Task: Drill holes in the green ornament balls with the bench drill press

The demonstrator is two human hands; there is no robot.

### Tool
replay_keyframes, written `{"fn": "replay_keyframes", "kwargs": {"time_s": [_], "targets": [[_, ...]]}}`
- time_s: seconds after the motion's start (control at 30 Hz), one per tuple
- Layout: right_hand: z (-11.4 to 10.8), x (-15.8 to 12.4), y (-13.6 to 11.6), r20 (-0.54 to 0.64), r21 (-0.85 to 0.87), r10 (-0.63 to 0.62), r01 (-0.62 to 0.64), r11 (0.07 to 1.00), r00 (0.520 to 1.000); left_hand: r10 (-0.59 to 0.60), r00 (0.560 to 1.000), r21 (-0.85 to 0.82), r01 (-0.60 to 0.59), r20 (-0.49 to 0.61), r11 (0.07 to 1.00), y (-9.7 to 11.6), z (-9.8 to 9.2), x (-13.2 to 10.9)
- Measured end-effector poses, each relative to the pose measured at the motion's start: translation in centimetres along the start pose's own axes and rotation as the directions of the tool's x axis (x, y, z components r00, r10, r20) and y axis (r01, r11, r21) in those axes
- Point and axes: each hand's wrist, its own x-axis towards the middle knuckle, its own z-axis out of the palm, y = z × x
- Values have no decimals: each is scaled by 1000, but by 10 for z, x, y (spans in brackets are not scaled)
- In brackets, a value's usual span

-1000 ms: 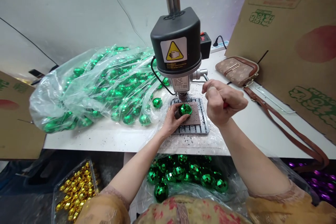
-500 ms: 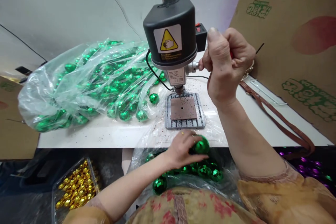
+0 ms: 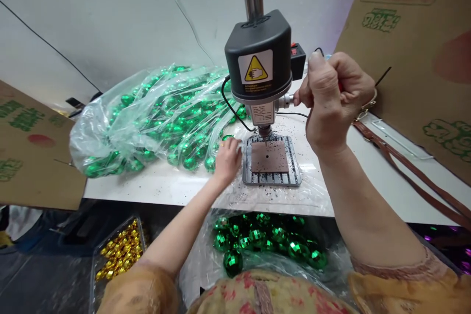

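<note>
My right hand (image 3: 333, 98) is closed round the feed handle of a small bench drill press (image 3: 259, 59), with a bit of red handle showing behind the fingers. Below the chuck, a brown square plate (image 3: 277, 157) with a dark hole lies on the slotted metal base (image 3: 290, 179). Just left of that base, my left hand (image 3: 228, 159) has its fingers curled over a green faceted ball (image 3: 227, 136); only the ball's top edge shows. More shiny green balls (image 3: 257, 235) lie on clear plastic in my lap.
A clear plastic bag (image 3: 88, 132) full of green balls covers the table's left side. Cardboard boxes (image 3: 412, 73) flank both sides. A brown strap (image 3: 408, 167) lies at right. Below left stands a clear tub of gold balls (image 3: 121, 250). Dark shavings surround the drill base.
My left hand has let go of a green ball at the lap pile and moved up to a loose ball on the table. My right hand stays on the handle. The view has shifted left.
</note>
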Motion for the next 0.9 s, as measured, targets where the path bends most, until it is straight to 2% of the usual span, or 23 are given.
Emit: {"fn": "replay_keyframes", "kwargs": {"time_s": [0.03, 0.1, 0.17, 0.2, 0.3, 0.37, 0.47, 0.53, 0.6, 0.7, 0.9], "targets": [[0, 0, -1, 2, -11, -7, 7, 1000, 1000, -93, 996, 84, 91, 18, 992, -15, -2, 17], [0, -1, -2, 7, -22, -15, 15, 1000, 1000, -202, 973, 217, 175, 109, 960, -38, -2, 40], [0, -1, -2, 5, -13, -15, 15, 1000, 1000, -221, 958, 252, 172, 182, 952, -49, -1, 51], [0, -1, -2, 6, -4, -7, 7, 1000, 1000, -197, 964, 222, 155, 181, 963, -50, -2, 52], [-2, -1, -2, 20, 1, 22, -22, 1000, 1000, -73, 996, -17, 74, 48, 997, -40, -6, 43], [-2, -1, -1, 23, -10, 28, -28, 1000, 999, -13, 1000, -237, 19, 28, 971, -26, -7, 29], [-3, -1, -1, 22, -17, 37, -37, 999, 999, 11, 980, -545, 101, 199, 832, -4, 0, 8], [-3, -1, 0, 24, -21, 57, -56, 998, 998, -22, 959, -641, 205, 281, 740, 4, 10, -1], [-4, -1, 1, 28, -23, 74, -73, 997, 997, -69, 946, -657, 270, 316, 704, 6, 19, -3], [-4, -1, 1, 40, -9, 77, -77, 997, 996, -96, 937, -622, 298, 337, 724, 6, 25, 1], [-2, -1, -2, 32, 35, 44, -45, 998, 999, 0, 960, -513, 149, 278, 845, 16, 21, 11]]}}
